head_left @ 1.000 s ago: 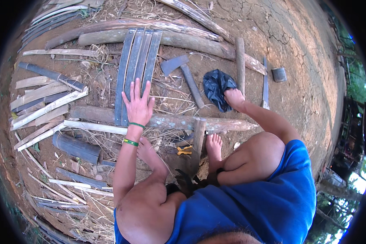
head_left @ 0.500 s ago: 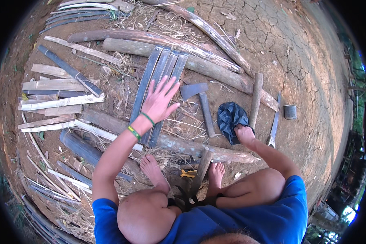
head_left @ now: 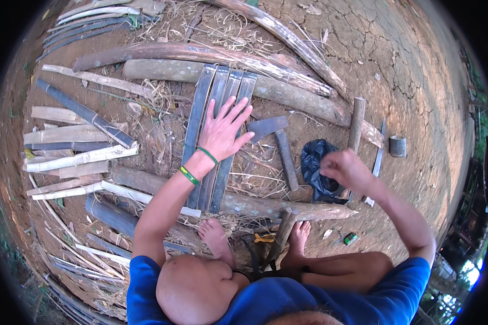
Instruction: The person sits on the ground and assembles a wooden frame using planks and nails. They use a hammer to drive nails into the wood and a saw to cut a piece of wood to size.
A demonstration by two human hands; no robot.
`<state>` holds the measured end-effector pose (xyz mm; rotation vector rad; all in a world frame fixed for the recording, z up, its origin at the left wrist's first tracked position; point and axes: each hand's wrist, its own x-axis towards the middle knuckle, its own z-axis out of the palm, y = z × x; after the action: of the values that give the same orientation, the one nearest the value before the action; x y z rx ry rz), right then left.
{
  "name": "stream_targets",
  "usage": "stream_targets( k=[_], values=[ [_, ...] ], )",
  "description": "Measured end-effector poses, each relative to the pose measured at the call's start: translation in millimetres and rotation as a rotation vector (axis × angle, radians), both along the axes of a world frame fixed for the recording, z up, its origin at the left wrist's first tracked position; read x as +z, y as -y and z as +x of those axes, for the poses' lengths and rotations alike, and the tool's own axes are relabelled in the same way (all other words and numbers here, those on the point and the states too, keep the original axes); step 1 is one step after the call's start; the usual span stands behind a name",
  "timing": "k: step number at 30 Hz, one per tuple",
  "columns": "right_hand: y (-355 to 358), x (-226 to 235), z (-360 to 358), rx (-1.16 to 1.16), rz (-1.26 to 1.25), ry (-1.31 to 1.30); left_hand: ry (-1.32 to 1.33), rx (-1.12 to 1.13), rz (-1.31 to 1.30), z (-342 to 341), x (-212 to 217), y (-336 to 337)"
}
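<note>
My left hand [head_left: 226,129] rests with fingers spread on several dark bamboo slats [head_left: 200,179], laid side by side across two logs. My right hand [head_left: 344,167] is raised over the black plastic bag [head_left: 312,160]. Its fingers are pinched together, and whatever is in them, if anything, is too small or hidden to make out. The bag lies crumpled with its mouth gaping. Between my hands a hatchet [head_left: 286,157] with a flat metal head lies on the ground, its head close to my left fingertips.
A near log [head_left: 287,207] and a far log [head_left: 298,97] carry the slats. A handsaw [head_left: 378,154] and a grey can [head_left: 397,146] stand right of a round stick [head_left: 357,122]. Split bamboo pieces [head_left: 76,132] lie at left. A small green object [head_left: 351,238] is by my foot.
My right hand has come up out of the bag, fingers pinched. My left hand stays spread on the slats. The whole view has shifted slightly, and the small green object now shows.
</note>
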<state>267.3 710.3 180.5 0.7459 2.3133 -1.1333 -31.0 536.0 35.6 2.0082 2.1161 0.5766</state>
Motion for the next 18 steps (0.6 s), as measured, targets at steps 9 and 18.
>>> stream_targets(
  k=[9, 18],
  values=[
    [-18, -106, -179, -0.588, 0.114, -0.724, 0.379, 0.214, 0.333, -17, -15, -74],
    [-6, -158, -206, -0.757, 0.103, -0.827, 0.655, 0.428, 0.337, -20, -20, -72]
  ],
)
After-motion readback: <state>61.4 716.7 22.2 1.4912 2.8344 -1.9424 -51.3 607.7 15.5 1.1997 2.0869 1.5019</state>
